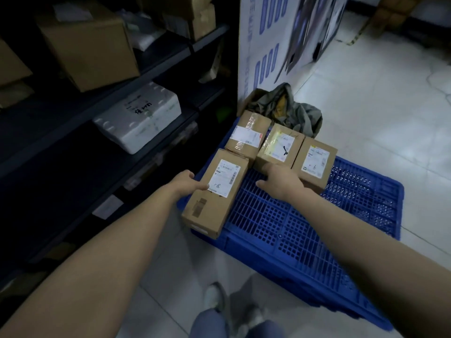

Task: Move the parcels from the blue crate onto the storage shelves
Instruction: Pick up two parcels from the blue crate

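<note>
While four cardboard parcels (pixel 314 159) sit on the lattice-plastic blue crate (pixel 305 215), both hands reach in.
So the left hand (pixel 188 184) has its fingers gripping the long parcel (pixel 214 198), "1-8" penned on its white label, at the crate's shelf-side edge. The right hand (pixel 280 182) has its fingers loosely spread, touching the taped parcel (pixel 278 147) with a black scrawl. Metal shelves (pixel 61 118) alongside hold a dimpled white foam box (pixel 136 123); crumpled grey-green cloth (pixel 288 111) sits behind.

Cardboard parcels (pixel 214 193), perforated plastic crate (pixel 292 223)

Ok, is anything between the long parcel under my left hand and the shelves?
Nothing visible. The long parcel lies at the left edge of the blue crate, beside the shelves, with the left hand gripping its side.
</note>
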Available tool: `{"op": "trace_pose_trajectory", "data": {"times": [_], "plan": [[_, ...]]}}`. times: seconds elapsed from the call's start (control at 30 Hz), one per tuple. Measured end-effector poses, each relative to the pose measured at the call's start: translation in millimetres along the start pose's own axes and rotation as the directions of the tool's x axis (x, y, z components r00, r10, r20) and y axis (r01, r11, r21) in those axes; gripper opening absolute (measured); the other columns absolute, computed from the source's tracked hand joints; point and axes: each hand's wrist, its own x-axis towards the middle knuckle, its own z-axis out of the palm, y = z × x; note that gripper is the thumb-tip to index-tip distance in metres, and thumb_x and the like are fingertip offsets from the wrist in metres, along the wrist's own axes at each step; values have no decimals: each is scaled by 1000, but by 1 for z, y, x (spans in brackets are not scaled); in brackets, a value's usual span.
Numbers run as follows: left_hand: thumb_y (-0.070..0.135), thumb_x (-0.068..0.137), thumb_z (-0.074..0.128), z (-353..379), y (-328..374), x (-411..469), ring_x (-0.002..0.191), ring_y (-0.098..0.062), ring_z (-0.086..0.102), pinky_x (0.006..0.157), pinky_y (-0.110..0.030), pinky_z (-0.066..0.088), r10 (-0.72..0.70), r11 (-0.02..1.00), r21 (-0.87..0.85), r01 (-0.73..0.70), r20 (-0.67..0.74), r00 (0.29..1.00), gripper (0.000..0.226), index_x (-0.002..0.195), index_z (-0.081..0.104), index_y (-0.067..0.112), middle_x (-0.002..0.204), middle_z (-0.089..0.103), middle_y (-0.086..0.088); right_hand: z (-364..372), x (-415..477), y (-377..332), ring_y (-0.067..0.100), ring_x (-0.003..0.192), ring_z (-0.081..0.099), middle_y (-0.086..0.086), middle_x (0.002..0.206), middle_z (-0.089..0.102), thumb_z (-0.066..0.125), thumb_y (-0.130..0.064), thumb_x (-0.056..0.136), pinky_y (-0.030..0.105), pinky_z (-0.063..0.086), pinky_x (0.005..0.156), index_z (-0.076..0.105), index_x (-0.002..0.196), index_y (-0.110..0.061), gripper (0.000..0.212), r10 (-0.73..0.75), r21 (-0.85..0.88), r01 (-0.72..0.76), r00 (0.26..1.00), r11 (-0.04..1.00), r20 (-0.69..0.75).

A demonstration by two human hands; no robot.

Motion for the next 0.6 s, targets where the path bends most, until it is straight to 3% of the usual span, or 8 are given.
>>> {"op": "trace_pose_trajectory", "data": {"times": [0.07, 0.2, 0.3, 0.37, 0.47, 0.53, 0.6], "plan": [[39, 80, 72, 3, -10, 22, 128, -26, 43, 86, -30, 37, -26, 999, -43, 27, 19, 999, 84, 145, 30, 7, 146, 39, -12, 19, 20, 2, 33, 108, 56, 18, 128, 57, 54, -39, 96, 36, 51, 83, 46, 136, -6, 52, 13, 118, -21, 998, 993, 64], [45, 84, 66, 14, -27, 60, 134, -27, 37, 93, -33, 36, -56, 992, -108, 64, 76, 996, 84, 148, 25, 8, 152, 32, -10, 57, 57, 1, 28, 107, 55, 18, 138, 50, 49, -41, 98, 28, 39, 76, 31, 147, -4, 65, 35, 291, -91, 981, 952, 191], [49, 83, 64, 26, -36, 85, 137, -28, 33, 105, -39, 32, -74, 979, -179, 93, 112, 991, 88, 149, 21, 11, 154, 28, -8, 82, 84, -2, 32, 115, 54, 20, 139, 48, 49, -39, 99, 38, 46, 85, 36, 142, 1, 61, 78, 418, -192, 959, 888, 274], [50, 82, 66, 34, -43, 103, 132, -29, 41, 106, -40, 35, -92, 962, -243, 125, 141, 986, 86, 148, 27, 11, 149, 38, -9, 96, 97, -2, 37, 113, 56, 23, 139, 48, 48, -38, 99, 48, 47, 92, 36, 142, 2, 59, 104, 523, -289, 929, 802, 355], [44, 81, 69, 45, -50, 122, 112, -29, 59, 101, -44, 46, -107, 944, -291, 158, 181, 978, 72, 138, 44, 6, 128, 59, -12, 113, 109, -4, 28, 84, 54, 19, 121, 59, 49, -40, 98, 40, 48, 68, 40, 138, -11, 51, 103, 653, -421, 878, 630, 467], [39, 79, 73, 50, -52, 127, 102, -30, 64, 94, -43, 51, -104, 938, -308, 162, 196, 975, 67, 133, 49, 7, 117, 65, -14, 117, 113, -8, 25, 80, 44, 19, 128, 55, 49, -39, 99, 37, 39, 63, 51, 121, -15, 33, 88, 714, -471, 860, 517, 503], [34, 77, 75, 53, -51, 124, 94, -30, 68, 86, -42, 55, -101, 931, -328, 161, 193, 976, 57, 123, 56, 7, 105, 71, -14, 117, 112, -11, 23, 68, 44, 15, 101, 59, 48, -34, 100, 34, 39, 58, 53, 119, -12, 29, 86, 752, -501, 851, 428, 518]]}}
